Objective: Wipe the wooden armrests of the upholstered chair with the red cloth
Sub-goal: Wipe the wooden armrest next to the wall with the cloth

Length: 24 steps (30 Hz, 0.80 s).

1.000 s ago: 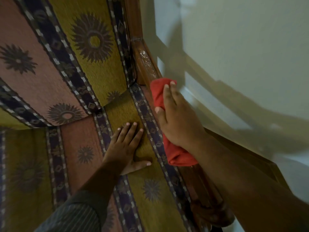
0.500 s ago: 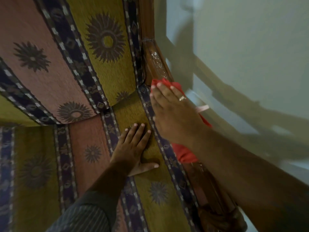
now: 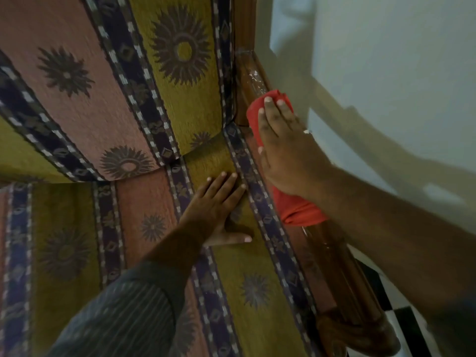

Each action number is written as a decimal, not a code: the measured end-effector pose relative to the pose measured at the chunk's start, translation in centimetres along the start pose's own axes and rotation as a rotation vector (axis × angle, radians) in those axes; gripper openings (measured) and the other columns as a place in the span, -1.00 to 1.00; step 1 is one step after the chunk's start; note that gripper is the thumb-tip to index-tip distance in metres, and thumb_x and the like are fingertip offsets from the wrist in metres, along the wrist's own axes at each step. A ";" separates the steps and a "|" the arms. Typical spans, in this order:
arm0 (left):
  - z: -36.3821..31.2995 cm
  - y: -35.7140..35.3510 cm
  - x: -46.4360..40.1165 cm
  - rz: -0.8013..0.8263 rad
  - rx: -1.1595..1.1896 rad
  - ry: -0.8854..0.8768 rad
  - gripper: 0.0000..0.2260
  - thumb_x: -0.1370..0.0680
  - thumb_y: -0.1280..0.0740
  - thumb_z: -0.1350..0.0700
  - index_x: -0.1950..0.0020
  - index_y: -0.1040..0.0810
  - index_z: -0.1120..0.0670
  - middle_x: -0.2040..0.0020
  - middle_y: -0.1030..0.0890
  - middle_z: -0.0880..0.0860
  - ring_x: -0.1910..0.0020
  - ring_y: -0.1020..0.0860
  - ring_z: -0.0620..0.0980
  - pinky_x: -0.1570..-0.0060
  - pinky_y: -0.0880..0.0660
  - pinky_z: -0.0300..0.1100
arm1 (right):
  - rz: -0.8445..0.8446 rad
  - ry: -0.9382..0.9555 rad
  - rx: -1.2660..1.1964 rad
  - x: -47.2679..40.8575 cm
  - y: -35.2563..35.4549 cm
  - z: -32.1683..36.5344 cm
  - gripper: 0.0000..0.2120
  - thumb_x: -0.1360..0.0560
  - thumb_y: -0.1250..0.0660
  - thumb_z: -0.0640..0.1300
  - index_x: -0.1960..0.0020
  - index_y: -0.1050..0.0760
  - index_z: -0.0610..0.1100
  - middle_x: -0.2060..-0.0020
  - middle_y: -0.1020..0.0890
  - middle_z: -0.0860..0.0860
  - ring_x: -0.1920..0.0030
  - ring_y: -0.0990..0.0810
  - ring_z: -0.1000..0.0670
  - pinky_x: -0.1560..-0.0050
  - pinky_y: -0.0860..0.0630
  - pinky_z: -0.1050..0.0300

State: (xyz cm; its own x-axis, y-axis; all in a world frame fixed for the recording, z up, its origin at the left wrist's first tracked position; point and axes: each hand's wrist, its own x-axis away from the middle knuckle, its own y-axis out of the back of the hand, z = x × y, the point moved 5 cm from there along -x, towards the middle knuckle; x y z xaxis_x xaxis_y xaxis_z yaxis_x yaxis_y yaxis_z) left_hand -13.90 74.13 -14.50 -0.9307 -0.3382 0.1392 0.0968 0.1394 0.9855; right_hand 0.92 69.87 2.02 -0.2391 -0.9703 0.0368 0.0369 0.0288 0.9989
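at the far left the upholstered chair point(image 3: 77, 104) fills the view, its fabric running in pink, olive and dark blue stripes with brown sunburst motifs, the backrest above and the seat cushion point(image 3: 252, 279) below, meeting at a seam across the middle. low on the left a striped grey sleeve point(image 3: 121, 315) comes up from the bottom edge and leads to the left hand point(image 3: 219, 210), which lies flat, palm down, on the seat cushion near the back corner; its fingers are extended and close together, pointing toward the armrest, and the thumb sticks out to the side along the cushion. it holds nothing. just to its right a dark blue border stripe runs beside the wooden armrest point(image 3: 332, 264), a glossy brown rail that goes from the chair's back post down to a rounded front end at the lower right. the red cloth point(image 3: 296, 210) is draped over this rail in its upper half, bunched up at both ends. the right hand point(image 3: 286, 155) presses flat on top of the cloth, fingers together and pointing up the rail toward the back post, with red fabric showing beyond the fingertips and behind the wrist. the bare right forearm stretches off to the lower right. beyond the armrest a pale wall point(image 3: 386, 60) carries soft shadows, and a patch of black and white floor point(image 3: 407, 328) shows at the bottom right corner.
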 end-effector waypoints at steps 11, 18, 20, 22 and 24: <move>3.5 0.4 -2.5 -0.064 0.029 0.110 0.12 -0.30 0.12 -0.68 -0.63 0.11 0.05 -0.65 0.10 0.10 -0.61 0.17 0.10 -0.56 0.13 0.16 | -0.084 -0.161 -0.117 -3.8 0.3 -0.6 -0.36 -0.67 -0.06 -0.04 -0.61 0.12 -0.26 -0.62 0.06 -0.24 -0.62 0.05 -0.23 -0.57 0.02 -0.05; 3.7 0.3 -2.3 -0.079 0.052 0.142 0.12 -0.33 0.09 -0.66 -0.62 0.03 0.12 -0.64 0.05 0.13 -0.62 0.11 0.14 -0.55 0.11 0.19 | -0.049 0.018 -0.081 -5.8 0.3 -1.2 -0.38 -0.66 -0.07 -0.06 -0.62 0.08 -0.21 -0.64 0.04 -0.14 -0.63 0.11 -0.14 -0.61 0.06 -0.09; 3.6 0.4 -2.3 -0.067 0.054 0.133 0.12 -0.34 0.08 -0.66 -0.62 0.00 0.13 -0.64 0.02 0.15 -0.62 0.09 0.16 -0.55 0.07 0.21 | -0.034 0.037 -0.100 -7.2 0.6 -1.7 -0.37 -0.66 -0.08 -0.04 -0.62 0.09 -0.19 -0.64 0.06 -0.13 -0.63 0.12 -0.12 -0.62 0.07 -0.08; 3.6 0.5 -2.4 -0.059 0.051 0.127 0.11 -0.34 0.08 -0.65 -0.62 -0.01 0.14 -0.64 0.01 0.15 -0.62 0.07 0.17 -0.54 0.04 0.23 | -0.054 -0.016 -0.152 -8.1 0.8 -1.9 -0.35 -0.66 -0.09 -0.02 -0.63 0.10 -0.20 -0.64 0.06 -0.14 -0.63 0.11 -0.13 -0.60 0.10 -0.04; 3.7 0.7 -2.2 -0.052 0.063 0.128 0.11 -0.35 0.07 -0.65 -0.62 -0.03 0.14 -0.64 -0.02 0.16 -0.61 0.04 0.17 -0.54 0.01 0.24 | -0.070 -0.097 -0.182 -8.0 0.8 -1.6 -0.35 -0.66 -0.07 -0.01 -0.62 0.11 -0.22 -0.63 0.07 -0.18 -0.63 0.08 -0.18 -0.54 0.11 0.02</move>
State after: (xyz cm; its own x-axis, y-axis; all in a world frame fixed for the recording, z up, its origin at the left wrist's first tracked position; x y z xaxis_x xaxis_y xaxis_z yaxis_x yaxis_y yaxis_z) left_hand -13.07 78.38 -14.51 -0.8811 -0.4615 0.1032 0.0233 0.1756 0.9842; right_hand 4.39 77.27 2.44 -0.3391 -0.9405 -0.0214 0.1897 -0.0906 0.9777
